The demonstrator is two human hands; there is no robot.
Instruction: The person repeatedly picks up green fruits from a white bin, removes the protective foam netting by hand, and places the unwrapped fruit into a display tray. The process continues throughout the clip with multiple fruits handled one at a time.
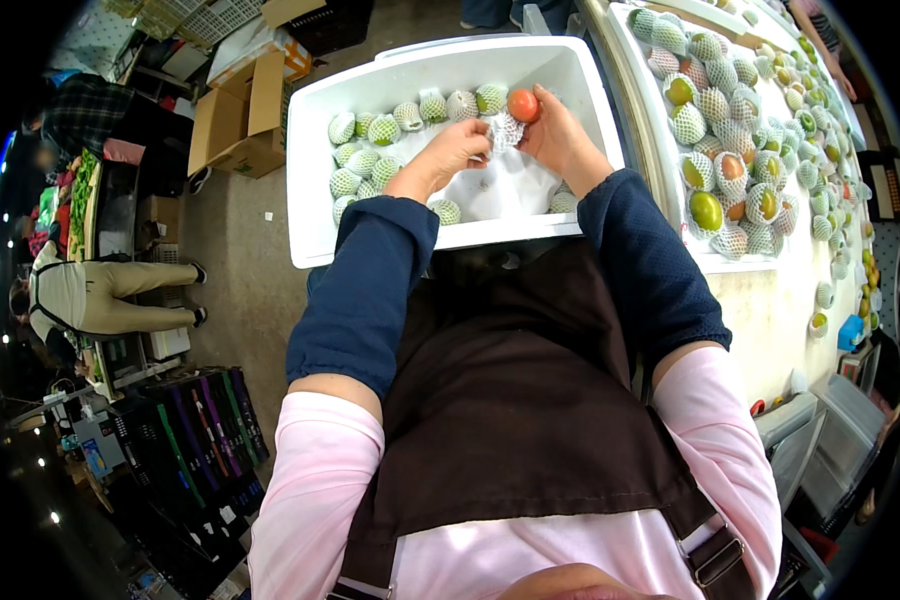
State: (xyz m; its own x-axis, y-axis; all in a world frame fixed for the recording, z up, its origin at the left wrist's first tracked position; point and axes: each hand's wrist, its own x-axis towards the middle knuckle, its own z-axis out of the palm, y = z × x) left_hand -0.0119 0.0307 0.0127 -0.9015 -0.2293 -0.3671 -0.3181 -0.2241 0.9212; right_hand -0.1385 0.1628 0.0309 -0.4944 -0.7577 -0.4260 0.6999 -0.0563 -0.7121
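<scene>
Over a white foam box [450, 235], my right hand [559, 135] grips a red tomato [523, 105] between thumb and fingers. Just below the tomato, a crumpled white foam net sleeve [506, 133] sits between my two hands. My left hand [450, 154] pinches the sleeve's left side with its fingertips. Inside the box, green fruits in foam nets [384, 130] line the far wall and fill the left end. One netted fruit [445, 211] lies by the near wall, another [563, 201] partly behind my right forearm. White lining [487, 187] shows on the box floor.
To the right, a table [746, 315] bears many netted tomatoes [731, 172], some in a white tray. An open cardboard box [244, 120] stands on the floor at left. Stacked black crates [195, 427] are at lower left. A person [112, 296] bends over a stall.
</scene>
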